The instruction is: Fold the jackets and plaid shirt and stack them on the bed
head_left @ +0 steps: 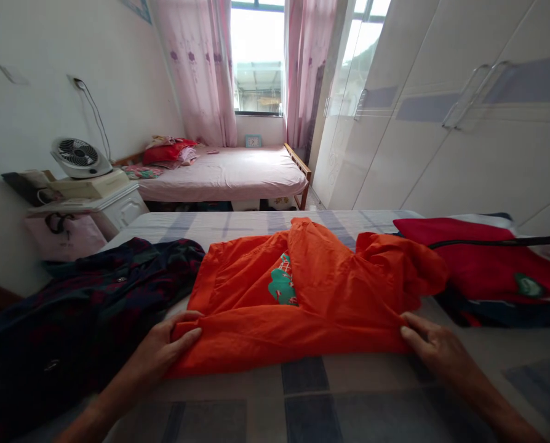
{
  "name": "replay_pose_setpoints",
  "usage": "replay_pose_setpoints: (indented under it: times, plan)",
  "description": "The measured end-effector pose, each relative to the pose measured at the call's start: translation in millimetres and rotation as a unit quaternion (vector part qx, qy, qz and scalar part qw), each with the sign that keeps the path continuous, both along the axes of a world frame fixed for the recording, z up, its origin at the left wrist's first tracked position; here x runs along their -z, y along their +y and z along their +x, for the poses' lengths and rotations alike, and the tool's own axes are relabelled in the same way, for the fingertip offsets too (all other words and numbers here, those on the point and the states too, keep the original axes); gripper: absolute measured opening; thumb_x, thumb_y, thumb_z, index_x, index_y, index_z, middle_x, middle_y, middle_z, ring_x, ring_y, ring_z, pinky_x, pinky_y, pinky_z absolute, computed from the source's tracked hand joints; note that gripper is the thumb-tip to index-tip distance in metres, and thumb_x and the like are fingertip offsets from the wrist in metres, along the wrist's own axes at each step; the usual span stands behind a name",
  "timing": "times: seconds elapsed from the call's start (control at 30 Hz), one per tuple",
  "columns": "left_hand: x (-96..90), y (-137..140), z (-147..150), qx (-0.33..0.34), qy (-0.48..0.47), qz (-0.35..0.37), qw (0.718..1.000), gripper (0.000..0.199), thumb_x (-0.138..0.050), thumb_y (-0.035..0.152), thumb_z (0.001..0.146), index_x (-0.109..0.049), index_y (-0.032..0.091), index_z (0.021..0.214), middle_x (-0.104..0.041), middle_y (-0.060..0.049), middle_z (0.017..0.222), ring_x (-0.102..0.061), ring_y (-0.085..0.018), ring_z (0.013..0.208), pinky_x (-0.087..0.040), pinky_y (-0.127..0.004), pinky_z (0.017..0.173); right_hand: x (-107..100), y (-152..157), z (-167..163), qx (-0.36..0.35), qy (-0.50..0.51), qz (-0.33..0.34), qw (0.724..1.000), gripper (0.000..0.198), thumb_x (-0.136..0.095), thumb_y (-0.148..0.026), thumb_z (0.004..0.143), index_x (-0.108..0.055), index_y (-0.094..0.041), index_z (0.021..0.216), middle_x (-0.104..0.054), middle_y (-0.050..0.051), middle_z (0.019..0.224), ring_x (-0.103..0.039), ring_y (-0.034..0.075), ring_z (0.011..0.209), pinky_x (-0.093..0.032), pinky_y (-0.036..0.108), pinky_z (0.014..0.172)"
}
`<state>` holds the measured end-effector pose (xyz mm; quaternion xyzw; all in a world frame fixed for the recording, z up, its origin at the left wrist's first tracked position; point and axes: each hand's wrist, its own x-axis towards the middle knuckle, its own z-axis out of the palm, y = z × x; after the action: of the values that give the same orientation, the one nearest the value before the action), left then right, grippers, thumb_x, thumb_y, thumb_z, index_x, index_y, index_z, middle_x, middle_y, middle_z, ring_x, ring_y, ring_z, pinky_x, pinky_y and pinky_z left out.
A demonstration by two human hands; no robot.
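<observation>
1. An orange garment (339,301) is spread across the middle of a checked bed (256,418), with a dark garment (118,289) just beside it on the left and a red garment (478,258) on the right.
2. The near left corner of the orange garment is gripped by the left hand (176,338), which is closed in a pinch. A light, flat hold is advised here, so that the corner is not crumpled.
3. The right end of the near side is pinched likewise by the right hand (425,338). Both ends are best moved together, since a skewed line would probably be made by one hand running ahead.
4. Between the hands a long strip (298,335) is stretched, fairly straight, with shallow creases. It should be drawn taut by an even, gentle outward pull, and its edge held parallel to the opposite side.
5. Beyond the strip, a green print (282,286) is partly covered by a loose layer (323,271). That layer is wrinkled, and would be better smoothed before being pressed under anything.
6. At the far right a thick bunch (395,264) is raised; unevenness could be caused by it unless it is flattened.
7. Whether the neighbouring garments are touched or overlapped cannot be told, so care is needed that neither is caught.
</observation>
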<state>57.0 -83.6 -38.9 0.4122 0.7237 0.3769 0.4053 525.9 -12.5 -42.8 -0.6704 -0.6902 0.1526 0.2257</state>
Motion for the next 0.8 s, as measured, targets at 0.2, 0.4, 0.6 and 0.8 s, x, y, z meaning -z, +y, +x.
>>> replay_pose_setpoints:
  times: [0.2,0.4,0.6,0.8]
  plan:
    - [-6.4,11.8,-8.2,0.042,0.117,0.048,0.991,0.04,-0.075,0.049,0.062,-0.074,0.023,0.092,-0.072,-0.005,0.095,-0.064,-0.027,0.092,-0.048,-0.025,0.079,-20.7,-19.2,-25.2,-0.022,-0.061,0.207,0.976,0.029,-0.046,-0.039,0.081,-0.058,-0.024,0.103,-0.065,0.009,0.103,-0.063,0.026,0.093,-0.051,0.036,0.074]
    - [-22.2,80.8,-16.9,0.048,0.208,0.085,0.973,0.041,-0.061,0.05,0.069,-0.072,0.016,0.09,-0.072,-0.009,0.088,-0.064,-0.025,0.08,-0.046,-0.027,0.068,-7.0,-22.4,-79.9,-0.258,-0.031,0.131,0.957,0.018,-0.041,-0.025,0.091,-0.059,-0.025,0.091,-0.064,0.003,0.085,-0.063,0.016,0.075,-0.049,0.026,0.066]
    - [-10.7,131.1,-12.4,0.027,0.245,0.073,0.966,0.036,-0.06,0.045,0.068,-0.07,0.012,0.079,-0.072,-0.01,0.078,-0.064,-0.025,0.073,-0.043,-0.028,0.062,34.1,-16.8,-93.5,-0.253,-0.046,0.103,0.961,0.02,-0.039,-0.024,0.093,-0.058,-0.022,0.089,-0.062,0.003,0.084,-0.062,0.016,0.075,-0.048,0.029,0.068]
    - [-8.0,140.7,-20.3,0.005,0.303,0.099,0.948,0.029,-0.044,0.037,0.08,-0.065,0.016,0.084,-0.069,-0.005,0.076,-0.062,-0.019,0.071,-0.042,-0.025,0.062,36.0,-16.5,-88.8,-0.252,-0.043,0.099,0.962,0.019,-0.039,-0.022,0.093,-0.057,-0.022,0.09,-0.061,0.003,0.084,-0.061,0.015,0.076,-0.047,0.028,0.069]
